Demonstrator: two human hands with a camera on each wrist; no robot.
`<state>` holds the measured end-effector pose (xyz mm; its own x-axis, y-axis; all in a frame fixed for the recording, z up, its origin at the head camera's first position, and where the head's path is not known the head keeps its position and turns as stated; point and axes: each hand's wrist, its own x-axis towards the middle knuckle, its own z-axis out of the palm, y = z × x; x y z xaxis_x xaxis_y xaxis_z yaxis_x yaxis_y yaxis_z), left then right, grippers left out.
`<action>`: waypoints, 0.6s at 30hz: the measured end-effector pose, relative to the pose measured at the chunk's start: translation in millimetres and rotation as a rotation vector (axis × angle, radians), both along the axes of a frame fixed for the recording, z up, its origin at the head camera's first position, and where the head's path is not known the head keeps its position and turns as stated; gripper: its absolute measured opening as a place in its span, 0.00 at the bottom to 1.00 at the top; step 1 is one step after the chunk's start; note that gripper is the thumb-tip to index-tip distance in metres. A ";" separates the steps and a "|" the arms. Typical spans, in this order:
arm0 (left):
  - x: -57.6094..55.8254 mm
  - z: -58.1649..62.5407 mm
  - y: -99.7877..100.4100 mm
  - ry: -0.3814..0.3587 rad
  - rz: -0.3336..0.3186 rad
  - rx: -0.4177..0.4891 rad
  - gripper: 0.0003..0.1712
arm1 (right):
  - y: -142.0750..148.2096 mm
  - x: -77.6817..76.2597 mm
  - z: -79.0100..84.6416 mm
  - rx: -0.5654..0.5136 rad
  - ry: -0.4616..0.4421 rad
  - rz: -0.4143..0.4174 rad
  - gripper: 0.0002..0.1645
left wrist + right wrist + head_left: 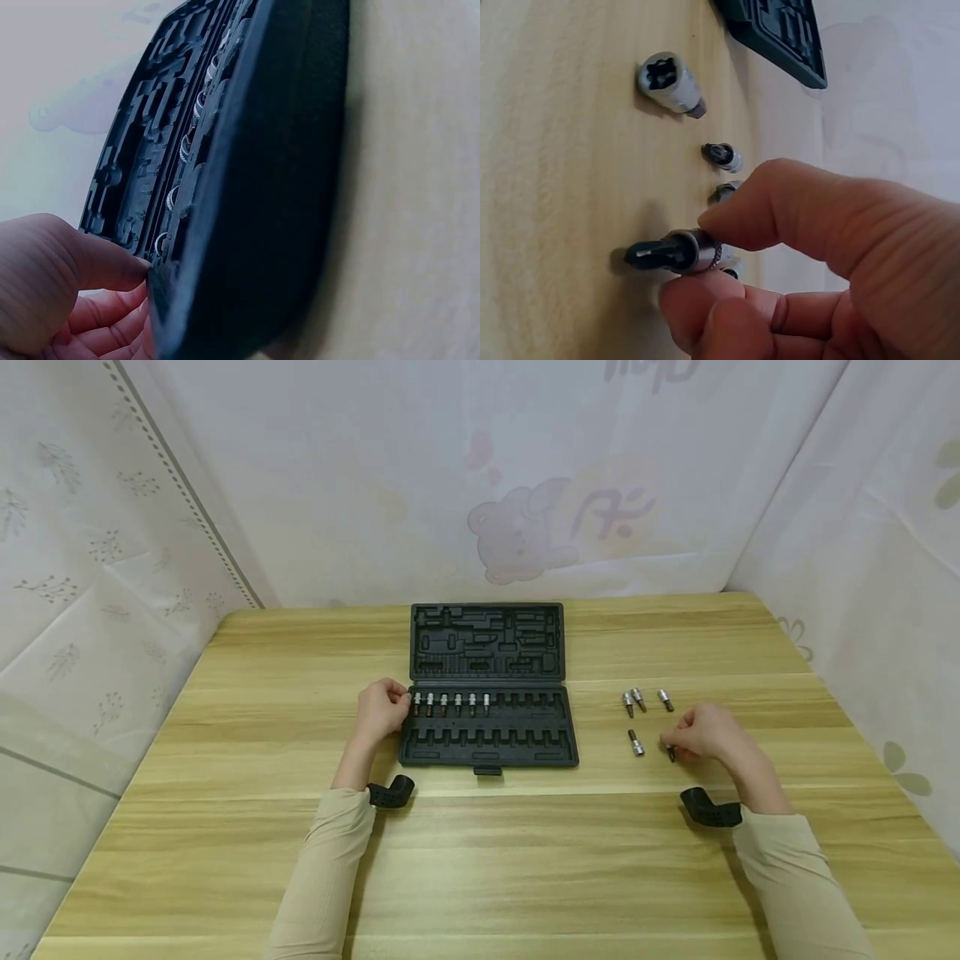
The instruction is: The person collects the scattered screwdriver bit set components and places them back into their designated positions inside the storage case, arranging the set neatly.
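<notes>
Unreadable lettering (662, 370) on pale curtain (360, 452)

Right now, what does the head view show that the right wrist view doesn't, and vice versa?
Only head: left hand gripping the black bit-socket case at its left; six bit sockets seated in its upper row.
Only right wrist: the notched hole in a loose bit socket.
Both: right hand pinching another bit socket; wooden table; the case, only partly in the wrist view.
</notes>
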<state>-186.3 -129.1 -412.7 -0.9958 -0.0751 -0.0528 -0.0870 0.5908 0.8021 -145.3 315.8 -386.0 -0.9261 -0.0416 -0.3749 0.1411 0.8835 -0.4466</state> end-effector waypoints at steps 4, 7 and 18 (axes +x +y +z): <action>0.1 1.3 0.2 0.007 -0.003 0.004 0.05 | 0.1 -1.9 3.0 -0.004 -0.010 -0.003 0.17; 0.1 1.2 0.2 0.006 -0.006 0.003 0.05 | -1.5 -3.8 6.9 -0.015 -0.011 -0.003 0.17; 0.6 0.0 -0.3 0.000 -0.005 0.002 0.06 | -17.8 -11.9 22.8 -0.024 -0.001 0.036 0.17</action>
<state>-185.7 -129.4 -412.7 -0.9961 -0.0701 -0.0533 -0.0845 0.5900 0.8030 -157.3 298.0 -363.2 -0.9233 -0.0839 -0.3747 0.1099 0.8772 -0.4674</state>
